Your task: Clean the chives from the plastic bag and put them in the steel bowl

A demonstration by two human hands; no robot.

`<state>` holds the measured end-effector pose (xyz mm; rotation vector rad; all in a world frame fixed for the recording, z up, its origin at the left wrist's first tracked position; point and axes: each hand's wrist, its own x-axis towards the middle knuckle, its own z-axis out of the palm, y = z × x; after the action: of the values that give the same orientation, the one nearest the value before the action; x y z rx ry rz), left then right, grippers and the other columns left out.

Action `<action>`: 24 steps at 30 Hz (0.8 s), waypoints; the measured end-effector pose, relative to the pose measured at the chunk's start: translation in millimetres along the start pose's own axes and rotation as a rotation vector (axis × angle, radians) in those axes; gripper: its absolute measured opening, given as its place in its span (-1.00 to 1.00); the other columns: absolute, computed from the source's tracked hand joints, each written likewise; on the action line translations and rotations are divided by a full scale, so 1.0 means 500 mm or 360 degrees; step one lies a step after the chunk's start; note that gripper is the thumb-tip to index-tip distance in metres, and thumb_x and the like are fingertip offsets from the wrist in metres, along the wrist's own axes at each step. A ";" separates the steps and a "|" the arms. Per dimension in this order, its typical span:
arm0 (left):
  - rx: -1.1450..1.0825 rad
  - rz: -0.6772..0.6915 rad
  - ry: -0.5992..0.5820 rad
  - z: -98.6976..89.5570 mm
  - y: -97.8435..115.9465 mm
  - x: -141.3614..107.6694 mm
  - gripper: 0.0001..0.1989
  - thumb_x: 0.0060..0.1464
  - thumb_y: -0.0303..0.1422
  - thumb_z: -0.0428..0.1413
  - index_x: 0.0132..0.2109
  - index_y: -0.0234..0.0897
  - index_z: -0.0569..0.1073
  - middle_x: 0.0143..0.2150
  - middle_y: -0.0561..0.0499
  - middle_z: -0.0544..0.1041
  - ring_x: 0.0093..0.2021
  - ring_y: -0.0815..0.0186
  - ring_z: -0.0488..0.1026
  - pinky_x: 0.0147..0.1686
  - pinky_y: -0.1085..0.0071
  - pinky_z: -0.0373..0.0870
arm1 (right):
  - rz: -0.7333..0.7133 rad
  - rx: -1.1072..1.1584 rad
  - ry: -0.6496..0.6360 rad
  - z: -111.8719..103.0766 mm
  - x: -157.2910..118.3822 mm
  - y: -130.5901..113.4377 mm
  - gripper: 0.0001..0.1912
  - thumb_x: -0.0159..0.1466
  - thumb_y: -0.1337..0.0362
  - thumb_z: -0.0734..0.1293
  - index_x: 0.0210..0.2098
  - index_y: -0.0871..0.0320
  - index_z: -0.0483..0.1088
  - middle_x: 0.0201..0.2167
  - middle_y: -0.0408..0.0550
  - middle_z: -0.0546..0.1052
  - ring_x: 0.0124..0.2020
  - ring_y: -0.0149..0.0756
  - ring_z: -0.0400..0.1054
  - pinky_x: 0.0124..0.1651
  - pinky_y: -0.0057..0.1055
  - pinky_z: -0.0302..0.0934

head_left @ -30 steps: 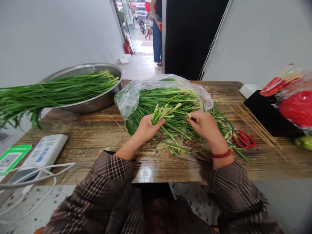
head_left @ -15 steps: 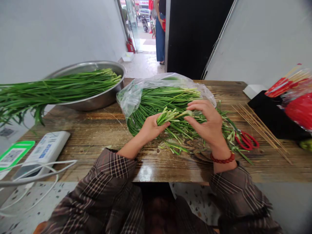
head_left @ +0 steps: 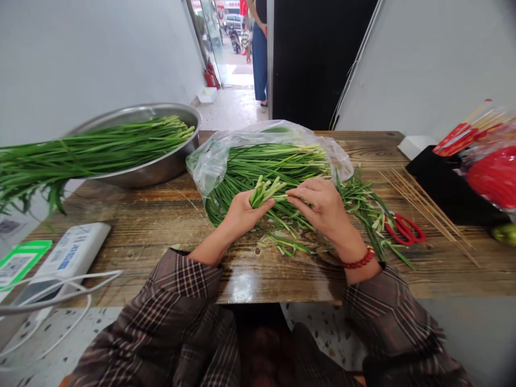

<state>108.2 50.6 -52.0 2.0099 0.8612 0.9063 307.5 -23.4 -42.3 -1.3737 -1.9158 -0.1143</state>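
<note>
Over the bench (head_left: 177,231), clasping green stalks (head_left: 264,192) in the curled left grip (head_left: 245,213). Pinching one pale stem (head_left: 281,197) in the right grip (head_left: 318,204).

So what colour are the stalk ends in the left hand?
The stalk ends are pale green, clearest in the head view.

On the table (head_left: 282,282), chives (head_left: 278,158) lie in a bag (head_left: 207,164) behind the left hand (head_left: 244,214) and right hand (head_left: 318,204), with a small bunch (head_left: 264,192) in the left one. A basin (head_left: 161,173) stands left of the bag, a bundle (head_left: 121,140) lying in it and over its left rim. Right of the bag come trimmings (head_left: 358,194), scissors (head_left: 408,242), skewers (head_left: 419,203), then a box (head_left: 451,188); before the basin lie a device (head_left: 76,250) and, left of that, a card (head_left: 28,258).
</note>
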 end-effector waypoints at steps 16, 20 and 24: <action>0.0065 0.0043 0.0032 0.005 -0.014 -0.003 -0.79 0.08 -0.24 0.16 -0.31 -0.32 0.53 -0.42 0.02 0.55 -0.40 0.27 0.46 -0.34 0.40 0.39 | 0.0599 0.0670 0.0464 0.034 0.006 -0.008 -0.75 0.34 0.14 0.22 -0.33 0.11 0.46 -0.34 -0.07 0.53 -0.25 -0.28 0.39 -0.12 -0.32 0.24; 0.0052 0.0052 0.0006 0.004 -0.012 -0.004 -0.78 0.09 -0.25 0.15 -0.26 -0.33 0.55 -0.37 0.00 0.57 -0.36 0.26 0.48 -0.30 0.38 0.39 | 0.0148 0.0248 0.0102 0.015 0.006 0.001 -0.77 0.25 0.13 0.35 -0.14 0.06 0.48 -0.18 -0.03 0.57 -0.09 -0.17 0.37 0.04 -0.18 0.17; 0.0045 0.0050 0.0025 0.004 -0.013 -0.003 -0.79 0.08 -0.25 0.16 -0.28 -0.33 0.55 -0.38 0.00 0.57 -0.36 0.26 0.48 -0.31 0.38 0.40 | 0.0176 0.0286 0.0018 0.037 0.002 -0.001 -0.86 0.25 0.17 0.36 -0.28 0.08 0.52 -0.32 -0.06 0.57 -0.23 -0.22 0.37 -0.08 -0.22 0.19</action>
<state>107.5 51.5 -58.9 2.0485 0.8575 0.9334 297.4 -13.8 -54.5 -1.3505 -1.7894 0.1015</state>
